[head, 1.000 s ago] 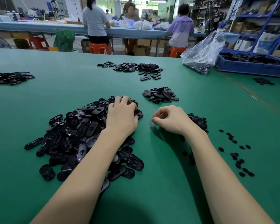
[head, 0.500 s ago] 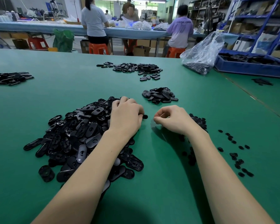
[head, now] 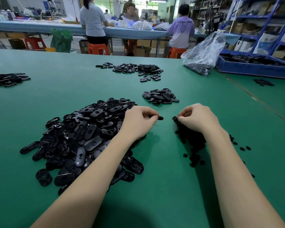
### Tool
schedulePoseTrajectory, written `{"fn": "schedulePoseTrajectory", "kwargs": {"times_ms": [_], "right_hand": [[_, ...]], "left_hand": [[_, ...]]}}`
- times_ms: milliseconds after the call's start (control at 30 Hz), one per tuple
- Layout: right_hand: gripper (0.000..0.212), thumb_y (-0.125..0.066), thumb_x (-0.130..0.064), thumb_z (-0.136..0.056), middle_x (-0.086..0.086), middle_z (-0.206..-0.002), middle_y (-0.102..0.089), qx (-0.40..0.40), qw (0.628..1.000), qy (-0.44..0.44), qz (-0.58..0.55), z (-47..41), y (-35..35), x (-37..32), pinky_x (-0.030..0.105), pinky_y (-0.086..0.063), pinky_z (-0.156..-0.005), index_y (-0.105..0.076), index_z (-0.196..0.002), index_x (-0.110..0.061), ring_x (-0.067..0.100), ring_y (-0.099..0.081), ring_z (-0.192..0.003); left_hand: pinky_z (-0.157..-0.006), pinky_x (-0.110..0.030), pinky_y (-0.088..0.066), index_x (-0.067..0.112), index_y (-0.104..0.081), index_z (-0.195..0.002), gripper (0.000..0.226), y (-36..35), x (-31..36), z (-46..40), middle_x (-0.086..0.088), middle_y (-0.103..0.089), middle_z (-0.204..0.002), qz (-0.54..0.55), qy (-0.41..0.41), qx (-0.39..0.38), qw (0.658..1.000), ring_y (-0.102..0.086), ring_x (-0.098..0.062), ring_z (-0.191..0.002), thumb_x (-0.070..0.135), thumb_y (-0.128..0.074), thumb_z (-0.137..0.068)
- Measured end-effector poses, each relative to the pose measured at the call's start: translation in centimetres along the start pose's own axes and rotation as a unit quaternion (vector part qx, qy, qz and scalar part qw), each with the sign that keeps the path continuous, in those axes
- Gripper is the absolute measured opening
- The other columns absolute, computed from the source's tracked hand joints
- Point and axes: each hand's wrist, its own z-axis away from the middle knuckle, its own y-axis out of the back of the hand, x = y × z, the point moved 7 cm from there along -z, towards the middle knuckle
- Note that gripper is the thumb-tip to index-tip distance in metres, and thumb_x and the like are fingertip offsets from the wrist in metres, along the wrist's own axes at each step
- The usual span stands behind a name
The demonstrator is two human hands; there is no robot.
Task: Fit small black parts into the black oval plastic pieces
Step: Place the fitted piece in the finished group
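Note:
A big heap of black oval plastic pieces [head: 82, 137] lies on the green table in front of me, left of centre. At the heap's right edge my left hand [head: 138, 122] grips one oval piece [head: 160, 118], whose end sticks out past the fingertips. My right hand [head: 197, 119] sits with curled fingers over a pile of small black parts [head: 189, 139] and pinches at a small part at the pile's top. A gap of bare table separates the two hands.
A small stack of oval pieces [head: 160, 97] lies just beyond the hands, with more piles further back [head: 136, 69] and far left [head: 6, 79]. A plastic bag [head: 202, 55] and a blue bin [head: 253, 65] stand at the back right. Several people sit at a far table.
My left hand has drawn an oval piece out of the heap and moved right with it. My right hand has shifted right onto the pile of small parts.

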Motion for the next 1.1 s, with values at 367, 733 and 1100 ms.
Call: {"fn": "schedulePoseTrajectory", "kwargs": {"times_ms": [367, 733, 1100], "right_hand": [[0.014, -0.069, -0.023, -0.087, -0.006, -0.105, -0.074, 0.031, 0.998, -0.040, 0.031, 0.3, -0.2, 0.1, 0.027, -0.042, -0.073, -0.075, -0.088, -0.035, 0.023, -0.065, -0.095], [0.016, -0.062, -0.022, -0.092, -0.001, -0.113, -0.071, 0.038, 0.998, -0.032, 0.042, 0.3, -0.3, -0.3, 0.029, -0.041, -0.077, -0.072, -0.100, -0.032, 0.026, -0.062, -0.099], [0.011, -0.080, -0.020, -0.084, -0.004, -0.075, -0.066, -0.122, 0.920, 0.035, -0.371, 0.7, -2.3, -3.5, 0.015, -0.033, -0.045, -0.081, -0.080, -0.030, 0.008, -0.048, -0.059]], "left_hand": [[-0.061, -0.001, -0.042, 0.028, -0.077, -0.090, 0.020, 0.2, -1.4, 0.0, 0.014, -0.073, -0.080, 0.112, 0.064, 0.012, 0.992, -0.061, 0.012, -0.064, 0.009, -0.075, -0.083], [-0.071, -0.014, -0.052, 0.028, -0.075, -0.089, 0.022, -0.1, -1.2, 0.0, 0.008, -0.076, -0.093, 0.128, 0.050, 0.005, 0.991, -0.070, -0.004, -0.071, 0.008, -0.073, -0.081], [-0.088, -0.028, -0.057, 0.027, -0.074, -0.092, 0.022, 0.3, -0.9, 0.0, 0.006, -0.075, -0.095, 0.149, 0.042, 0.016, 0.988, -0.074, -0.014, -0.083, 0.008, -0.076, -0.082]]}}
